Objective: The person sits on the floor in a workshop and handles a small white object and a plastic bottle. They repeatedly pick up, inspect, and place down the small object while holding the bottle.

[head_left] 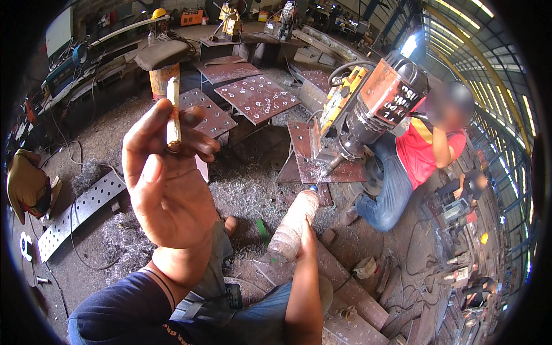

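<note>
Raised toward the left, my left hand has its palm facing me. A short whitish stick, which looks like a hand-rolled cigarette, is held upright between its fingers. My right hand is wrapped round a dirty, whitish plastic squeeze bottle; most of its fingers are hidden behind it. The bottle tilts up and away, with its blue nozzle close to the bit of an orange and black magnetic drill. Under the bit lies a reddish-brown steel plate with metal shavings around it.
A person in a red shirt squats right of the drill. Drilled steel plates stand beyond. A round-topped stool is at the far left, a perforated metal strip below it. More plates lie at lower right; cables and shavings cover the floor.
</note>
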### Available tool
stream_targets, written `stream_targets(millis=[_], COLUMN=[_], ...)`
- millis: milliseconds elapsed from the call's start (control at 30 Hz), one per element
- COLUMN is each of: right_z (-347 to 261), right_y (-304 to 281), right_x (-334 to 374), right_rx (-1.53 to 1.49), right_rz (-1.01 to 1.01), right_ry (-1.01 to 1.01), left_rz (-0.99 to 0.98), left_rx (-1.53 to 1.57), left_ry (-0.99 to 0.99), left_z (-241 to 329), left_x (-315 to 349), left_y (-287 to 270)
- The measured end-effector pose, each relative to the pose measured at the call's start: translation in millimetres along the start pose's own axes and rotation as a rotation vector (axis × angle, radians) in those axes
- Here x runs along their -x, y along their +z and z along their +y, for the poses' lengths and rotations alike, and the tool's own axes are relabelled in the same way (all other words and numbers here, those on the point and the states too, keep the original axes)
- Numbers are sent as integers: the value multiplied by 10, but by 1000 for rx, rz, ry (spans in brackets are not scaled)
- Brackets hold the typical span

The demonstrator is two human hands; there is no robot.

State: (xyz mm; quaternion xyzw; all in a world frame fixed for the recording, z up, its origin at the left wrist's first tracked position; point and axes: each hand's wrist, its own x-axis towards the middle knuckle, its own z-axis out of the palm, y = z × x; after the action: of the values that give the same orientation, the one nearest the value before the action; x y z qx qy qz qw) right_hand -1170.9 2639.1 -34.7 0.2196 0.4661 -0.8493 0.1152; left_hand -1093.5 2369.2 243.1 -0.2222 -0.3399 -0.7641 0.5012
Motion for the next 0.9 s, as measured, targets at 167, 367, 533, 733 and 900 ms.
stream_targets(millis=[167,367,533,733,900], right_z=[52,173,273,276,238], right_y=[-123,-321,-554,-431,-448], right_x=[-125,-336,-560,-444,-342], right_rx=[14,72,191,366,627], right_rz=[-7,16,71,113,310], right_ry=[-7,-36,-121,-401,-620], left_rz=[-11,-74,-25,3,-3], left_rx=[24,29,28,4,12], left_ry=[0,-5,-1,-1,-27], left_z=[0,11,13,16,20], left_x=[-1,13,11,15,21], left_y=[8,-15,49,31,63])
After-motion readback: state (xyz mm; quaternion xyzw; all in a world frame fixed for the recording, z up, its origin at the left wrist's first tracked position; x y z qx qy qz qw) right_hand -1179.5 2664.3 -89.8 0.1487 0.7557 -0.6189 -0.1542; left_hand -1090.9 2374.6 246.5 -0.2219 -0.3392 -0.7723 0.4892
